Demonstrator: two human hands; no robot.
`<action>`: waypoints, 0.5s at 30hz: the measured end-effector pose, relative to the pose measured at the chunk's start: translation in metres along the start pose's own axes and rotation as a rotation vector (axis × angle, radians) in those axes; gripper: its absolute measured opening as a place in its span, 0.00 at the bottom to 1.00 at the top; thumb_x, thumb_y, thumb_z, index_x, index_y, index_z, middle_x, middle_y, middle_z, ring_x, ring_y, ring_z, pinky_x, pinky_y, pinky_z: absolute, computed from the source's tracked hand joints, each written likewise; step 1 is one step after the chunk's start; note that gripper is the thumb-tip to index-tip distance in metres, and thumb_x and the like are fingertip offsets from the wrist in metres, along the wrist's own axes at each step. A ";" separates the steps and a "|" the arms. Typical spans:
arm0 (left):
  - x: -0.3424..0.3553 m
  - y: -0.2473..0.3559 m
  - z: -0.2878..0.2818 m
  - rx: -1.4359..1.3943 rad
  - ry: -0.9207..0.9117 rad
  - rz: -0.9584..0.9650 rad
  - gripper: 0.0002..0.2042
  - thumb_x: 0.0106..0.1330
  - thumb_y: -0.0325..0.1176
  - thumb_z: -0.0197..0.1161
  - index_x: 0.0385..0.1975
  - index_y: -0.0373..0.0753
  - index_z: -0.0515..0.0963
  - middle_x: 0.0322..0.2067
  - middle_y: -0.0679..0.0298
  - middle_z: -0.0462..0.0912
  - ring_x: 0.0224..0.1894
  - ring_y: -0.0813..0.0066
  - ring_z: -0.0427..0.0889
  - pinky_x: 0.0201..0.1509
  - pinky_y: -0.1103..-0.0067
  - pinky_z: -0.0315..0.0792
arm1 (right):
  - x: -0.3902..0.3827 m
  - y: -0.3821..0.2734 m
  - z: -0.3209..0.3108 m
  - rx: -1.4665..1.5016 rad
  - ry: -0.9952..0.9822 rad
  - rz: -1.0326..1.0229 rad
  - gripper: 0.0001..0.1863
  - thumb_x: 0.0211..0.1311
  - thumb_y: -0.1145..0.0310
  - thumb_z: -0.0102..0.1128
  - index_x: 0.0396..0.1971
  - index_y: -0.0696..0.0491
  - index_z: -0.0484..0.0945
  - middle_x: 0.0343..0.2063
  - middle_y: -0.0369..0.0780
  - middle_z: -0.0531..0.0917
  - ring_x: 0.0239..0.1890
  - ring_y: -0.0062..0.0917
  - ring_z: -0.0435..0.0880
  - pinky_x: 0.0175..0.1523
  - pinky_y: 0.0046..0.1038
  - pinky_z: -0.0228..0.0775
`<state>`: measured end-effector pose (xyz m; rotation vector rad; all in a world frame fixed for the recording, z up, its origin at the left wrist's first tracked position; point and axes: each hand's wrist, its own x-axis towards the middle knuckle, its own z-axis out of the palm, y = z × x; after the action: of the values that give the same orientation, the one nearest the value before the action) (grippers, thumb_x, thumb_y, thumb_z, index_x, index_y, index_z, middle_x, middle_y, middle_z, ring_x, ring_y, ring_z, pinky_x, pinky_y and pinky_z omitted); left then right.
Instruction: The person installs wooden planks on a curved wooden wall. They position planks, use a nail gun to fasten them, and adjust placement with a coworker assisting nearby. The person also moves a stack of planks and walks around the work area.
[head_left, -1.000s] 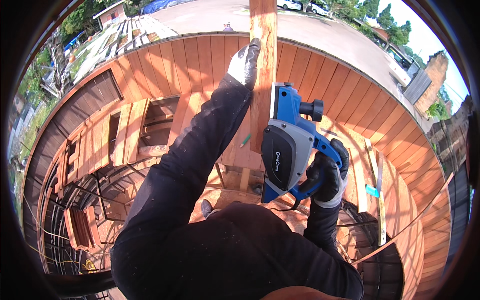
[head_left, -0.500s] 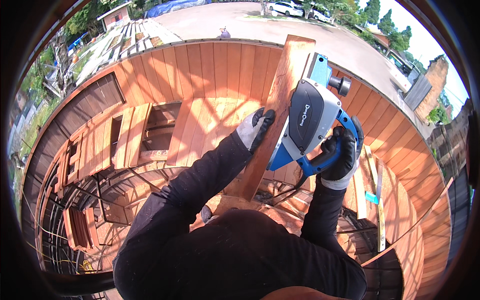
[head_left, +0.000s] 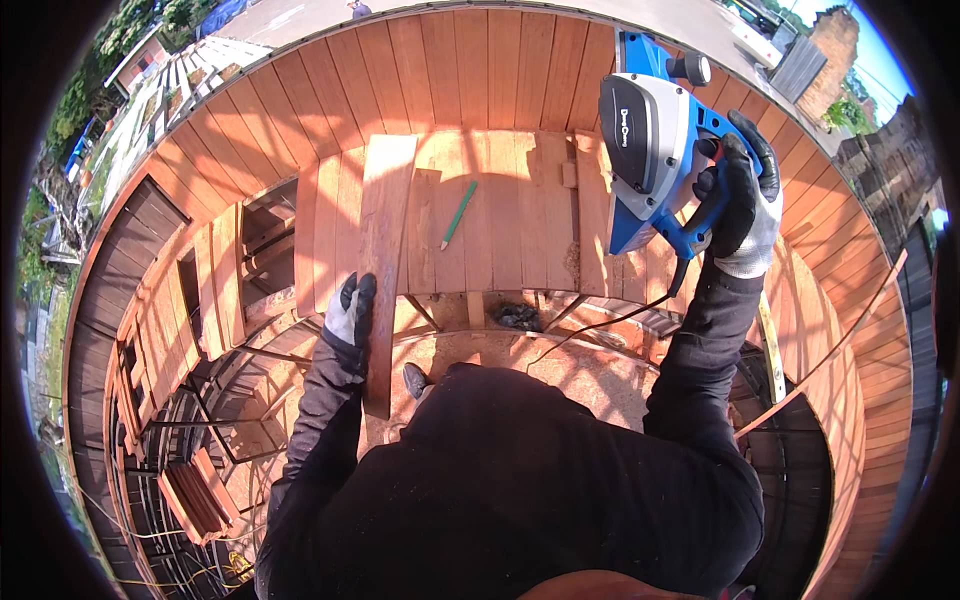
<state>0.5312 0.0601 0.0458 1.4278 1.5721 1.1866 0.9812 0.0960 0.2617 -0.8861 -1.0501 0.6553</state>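
The blue-and-grey power planer (head_left: 650,150) sits just left of the right hand (head_left: 742,205), whose gloved fingers wrap its handle. The left hand (head_left: 348,312) grips the left edge of a reddish plank (head_left: 388,215), which reaches forward from it over the slatted bench (head_left: 505,245). A green pencil (head_left: 459,215) lies between the hands, and a dark cable (head_left: 620,322) trails below-left of the right hand.

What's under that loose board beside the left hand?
The board extends over the wooden bench, and its near end, by the left hand, juts past the bench over the floor. Whatever it directly covers can't be seen.
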 end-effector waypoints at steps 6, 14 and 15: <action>-0.041 -0.058 -0.038 0.217 0.129 0.019 0.18 0.75 0.43 0.49 0.35 0.33 0.76 0.26 0.58 0.77 0.29 0.73 0.74 0.35 0.73 0.68 | -0.008 0.066 -0.068 -0.369 -0.105 0.219 0.19 0.61 0.73 0.64 0.52 0.57 0.77 0.40 0.36 0.84 0.33 0.13 0.80 0.35 0.16 0.72; -0.053 -0.079 -0.044 -0.033 0.164 -0.199 0.18 0.74 0.46 0.51 0.26 0.40 0.73 0.17 0.72 0.68 0.20 0.82 0.64 0.24 0.79 0.59 | 0.004 0.187 -0.132 -0.666 -0.070 0.266 0.18 0.56 0.69 0.71 0.48 0.52 0.81 0.31 0.30 0.83 0.24 0.11 0.73 0.27 0.17 0.66; -0.055 -0.071 -0.045 -0.081 0.205 -0.194 0.18 0.74 0.46 0.51 0.25 0.41 0.72 0.16 0.73 0.66 0.19 0.83 0.63 0.23 0.80 0.57 | 0.009 0.202 -0.128 -0.691 -0.108 0.212 0.18 0.56 0.68 0.71 0.47 0.52 0.82 0.32 0.30 0.83 0.23 0.11 0.73 0.26 0.16 0.65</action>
<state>0.4735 0.0001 -0.0104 1.1026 1.7365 1.2949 1.0935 0.1660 0.0623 -1.5909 -1.3181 0.5178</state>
